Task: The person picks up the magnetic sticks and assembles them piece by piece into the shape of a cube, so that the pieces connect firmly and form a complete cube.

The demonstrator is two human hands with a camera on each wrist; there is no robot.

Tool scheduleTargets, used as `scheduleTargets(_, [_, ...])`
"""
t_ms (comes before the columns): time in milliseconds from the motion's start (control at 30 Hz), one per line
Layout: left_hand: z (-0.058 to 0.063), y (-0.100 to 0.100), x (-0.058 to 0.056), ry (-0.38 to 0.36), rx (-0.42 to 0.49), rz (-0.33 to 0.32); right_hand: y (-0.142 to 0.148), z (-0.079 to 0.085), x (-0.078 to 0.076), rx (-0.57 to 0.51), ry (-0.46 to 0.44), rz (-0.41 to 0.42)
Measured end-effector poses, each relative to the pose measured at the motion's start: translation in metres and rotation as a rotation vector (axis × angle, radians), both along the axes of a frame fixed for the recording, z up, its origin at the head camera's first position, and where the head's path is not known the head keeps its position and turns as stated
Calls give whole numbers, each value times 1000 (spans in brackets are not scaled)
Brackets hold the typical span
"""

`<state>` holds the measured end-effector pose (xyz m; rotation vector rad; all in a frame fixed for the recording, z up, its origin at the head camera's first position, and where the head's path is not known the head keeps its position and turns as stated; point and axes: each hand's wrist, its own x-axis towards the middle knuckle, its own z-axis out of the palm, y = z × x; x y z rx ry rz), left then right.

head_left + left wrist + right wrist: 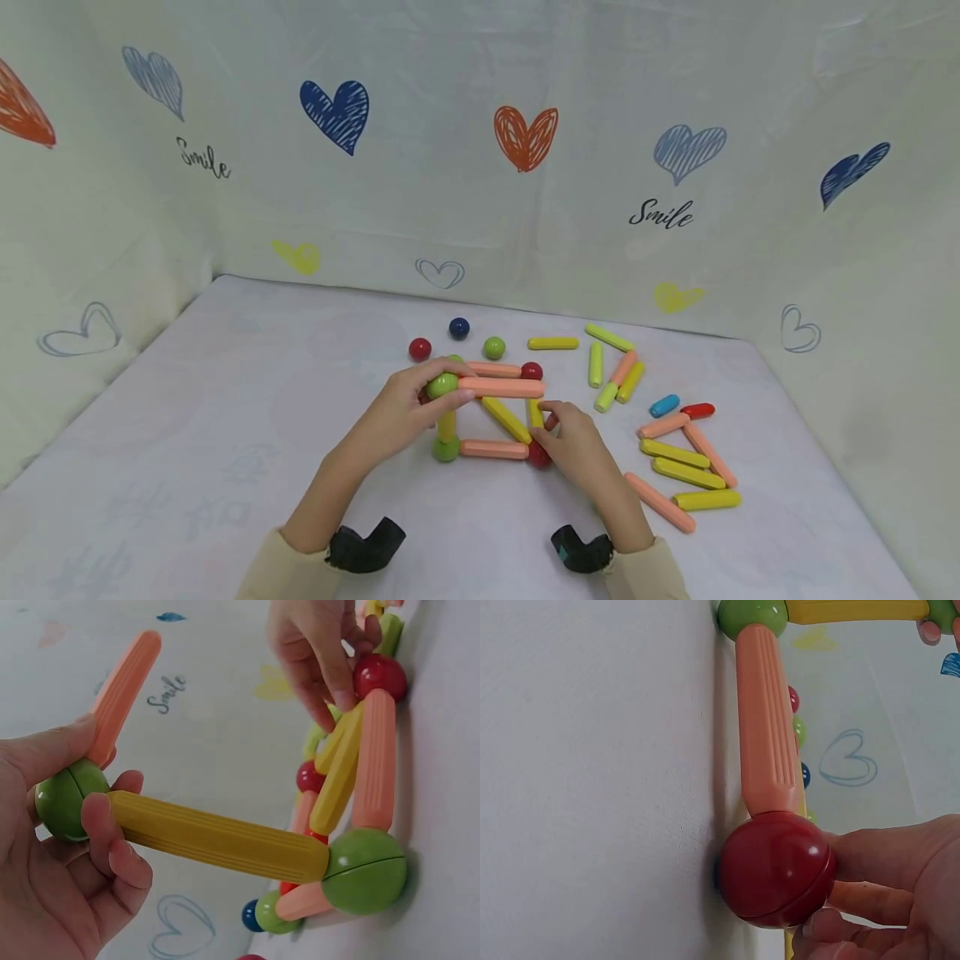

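Left hand (401,412) holds a green ball (442,385) between thumb and fingers.

A pale curtain (435,50) hangs behind the back edge of a white table (247,375), turning at both back corners to flank the left and right edges. Facing us, hearts (335,117) in blue, orange-red and yellow dot the cloth; black "Smile" lettering (204,158) sits above the back left corner, under soft light.
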<state>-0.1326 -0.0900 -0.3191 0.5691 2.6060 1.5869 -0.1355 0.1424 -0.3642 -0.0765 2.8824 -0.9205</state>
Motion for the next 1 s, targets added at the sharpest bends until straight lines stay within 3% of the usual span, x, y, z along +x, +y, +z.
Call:
scheduleTargets(233, [1,-1,2,-24,23,-9,-3,1,-2,-27,-2,-19])
scheduleTargets(367, [0,1,2,-22,29,-13,-4,8,-11,-78,23,-27])
scheduleTargets(567, [0,5,3,6,25,-37,-15,19,-47,-182,90,49])
scheduleTargets(833, [1,5,3,44,54,-61,-29,23,-98,-193,3,50])
scheduleTargets(1000, [1,5,3,50,61,-75,-31,16,-114,-183,-69,33])
